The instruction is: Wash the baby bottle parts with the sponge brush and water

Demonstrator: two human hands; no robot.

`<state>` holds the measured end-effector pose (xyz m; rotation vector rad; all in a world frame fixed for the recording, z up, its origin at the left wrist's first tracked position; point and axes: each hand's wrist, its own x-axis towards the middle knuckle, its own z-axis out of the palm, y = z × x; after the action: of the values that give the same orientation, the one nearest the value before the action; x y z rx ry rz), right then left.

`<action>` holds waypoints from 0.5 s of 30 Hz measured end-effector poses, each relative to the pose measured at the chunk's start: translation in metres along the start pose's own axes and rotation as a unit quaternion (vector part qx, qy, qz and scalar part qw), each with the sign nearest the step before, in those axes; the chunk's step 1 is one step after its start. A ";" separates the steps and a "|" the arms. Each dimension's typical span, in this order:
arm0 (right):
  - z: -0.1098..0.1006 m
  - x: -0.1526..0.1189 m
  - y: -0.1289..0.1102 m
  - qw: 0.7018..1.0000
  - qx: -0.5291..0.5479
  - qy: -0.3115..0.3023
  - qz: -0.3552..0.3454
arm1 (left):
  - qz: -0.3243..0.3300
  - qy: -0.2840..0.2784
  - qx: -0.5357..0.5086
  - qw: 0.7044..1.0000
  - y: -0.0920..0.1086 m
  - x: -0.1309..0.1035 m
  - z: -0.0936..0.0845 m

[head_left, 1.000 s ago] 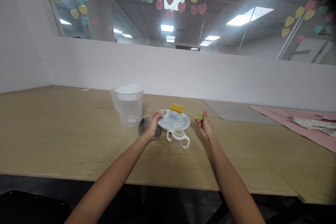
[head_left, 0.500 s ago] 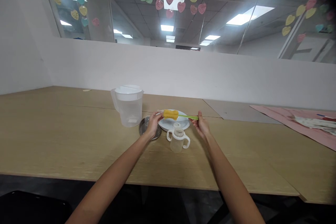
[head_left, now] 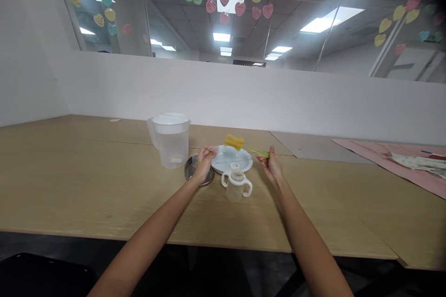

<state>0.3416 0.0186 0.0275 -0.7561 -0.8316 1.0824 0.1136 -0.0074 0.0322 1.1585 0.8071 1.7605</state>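
Note:
My right hand (head_left: pixel 272 164) is closed on the green handle of a bottle brush (head_left: pixel 234 142). Its yellow sponge head points left, raised over a white bowl (head_left: pixel 247 165). Between the fingertips of my left hand (head_left: pixel 204 163) is a small clear cap-like piece (head_left: pixel 213 149), its exact kind too small to tell. The sponge is apart from this piece. In front of the bowl stands a baby bottle (head_left: pixel 234 189) with two white handles and an open top. A white ring-shaped piece (head_left: pixel 234 166) shows just behind it.
A lidded clear plastic pitcher (head_left: pixel 173 146) stands to the left. Under my left wrist lies a round metal tray (head_left: pixel 190 175) with a clear piece (head_left: pixel 194 160) on it. Far right, a pink cloth (head_left: pixel 369 151) bears other items. A grey sheet (head_left: pixel 313 147) lies at the back.
The brush's sponge head has come away from the clear piece in my left hand, moving up and right. My right hand has shifted slightly right; my left hand has barely moved.

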 end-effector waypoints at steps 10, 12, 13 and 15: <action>0.004 -0.003 -0.005 1.000 -0.007 0.018 -0.009 | 0.048 -0.014 0.019 0.999 -0.003 0.002 -0.004; 0.005 -0.004 -0.005 1.000 -0.026 0.002 0.000 | 0.057 -0.021 0.026 0.998 -0.003 0.002 -0.004; 0.005 -0.004 -0.005 0.999 -0.042 0.004 0.001 | 0.056 -0.025 0.030 0.998 -0.002 0.001 -0.004; 0.005 -0.004 -0.005 0.998 -0.061 0.031 -0.005 | 0.043 -0.026 0.035 0.998 0.000 0.000 -0.003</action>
<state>0.3384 0.0142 0.0330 -0.8829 -0.8522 1.0011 0.1111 -0.0077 0.0307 1.2976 0.8048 1.7774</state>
